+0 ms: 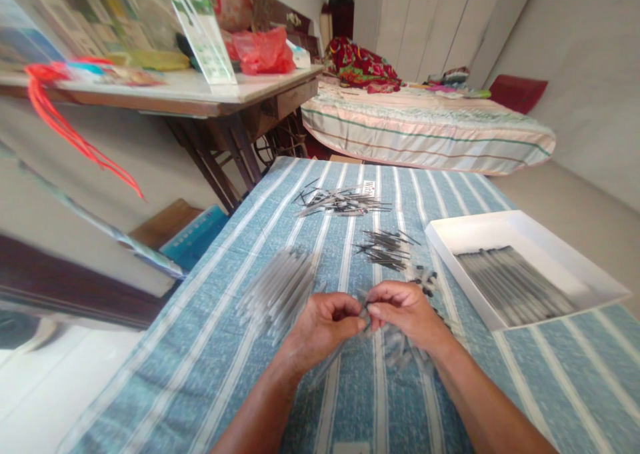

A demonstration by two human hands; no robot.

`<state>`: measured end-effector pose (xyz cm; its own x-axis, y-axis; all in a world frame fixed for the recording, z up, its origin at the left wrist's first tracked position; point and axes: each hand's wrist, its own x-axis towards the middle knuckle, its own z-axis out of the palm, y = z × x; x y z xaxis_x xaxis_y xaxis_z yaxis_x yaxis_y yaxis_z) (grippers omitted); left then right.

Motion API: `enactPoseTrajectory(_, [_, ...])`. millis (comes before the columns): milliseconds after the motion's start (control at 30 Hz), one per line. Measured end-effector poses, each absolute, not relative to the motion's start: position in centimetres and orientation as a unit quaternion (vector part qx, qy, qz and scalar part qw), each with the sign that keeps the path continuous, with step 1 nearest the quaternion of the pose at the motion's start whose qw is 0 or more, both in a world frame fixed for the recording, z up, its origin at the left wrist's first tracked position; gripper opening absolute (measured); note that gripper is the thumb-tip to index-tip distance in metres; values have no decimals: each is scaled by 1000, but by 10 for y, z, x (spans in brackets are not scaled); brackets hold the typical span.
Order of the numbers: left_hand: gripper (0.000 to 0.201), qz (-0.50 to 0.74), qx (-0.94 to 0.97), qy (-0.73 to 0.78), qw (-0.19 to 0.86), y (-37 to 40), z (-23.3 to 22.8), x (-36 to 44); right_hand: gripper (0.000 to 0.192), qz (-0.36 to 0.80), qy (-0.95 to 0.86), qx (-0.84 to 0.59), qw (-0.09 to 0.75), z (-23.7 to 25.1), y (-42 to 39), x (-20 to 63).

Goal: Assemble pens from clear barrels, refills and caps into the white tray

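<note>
Above the striped cloth, my left hand (327,317) and my right hand (403,311) meet with their fingertips nearly touching. A translucent grey pen barrel (327,367) slants down and left from beneath my left fingers, which are closed on it. My right thumb and forefinger pinch at the barrel's upper end; what lies between them is too small and blurred to make out. Left of my hands is a pile of similar pen barrels (280,287). Thin black refills (387,249) lie just beyond them. Small black and clear pieces (425,279) are partly hidden by my right hand, with greyish clear parts (400,351) under its wrist.
A white box (473,231) on the right holds a row of filled pens (515,284). Farther back lies a mixed heap of thin black and clear parts (345,202). A cluttered desk (260,91) stands at back left, a bed (425,121) behind the table.
</note>
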<state>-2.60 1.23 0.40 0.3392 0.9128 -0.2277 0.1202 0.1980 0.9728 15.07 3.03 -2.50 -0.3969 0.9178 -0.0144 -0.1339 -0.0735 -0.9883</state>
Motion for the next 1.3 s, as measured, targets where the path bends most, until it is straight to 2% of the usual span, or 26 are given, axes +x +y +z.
enactPoseTrajectory(433, [11,246,599,487,586,12,4,-25,20,591,-641,-371,319,-30,32,165])
enactPoseTrajectory(667, [9,238,607,490,578,12,-2,-23,41,559,-687,-384,260,-34,33,166])
enactPoseTrajectory(733, [9,239,608,489,579,12,0,-23,42,561,-682,-389,263,-34,33,165])
enactPoseTrajectory(900, [9,242,601,493,581,12,2,-23,31,569,-668,-377,297,-31,30,163])
enactPoseTrajectory(1100, [9,240,598,496,583,11,0,-23,47,536,-686,-411,270,-36,28,160])
enactPoseTrajectory(1233, [8,241,597,494,584,11,0,-22,37,539,-691,-396,275,-34,29,161])
enactPoseTrajectory(1300, [8,242,596,490,589,10,-1,-22,39,541,-689,-405,262,-33,28,160])
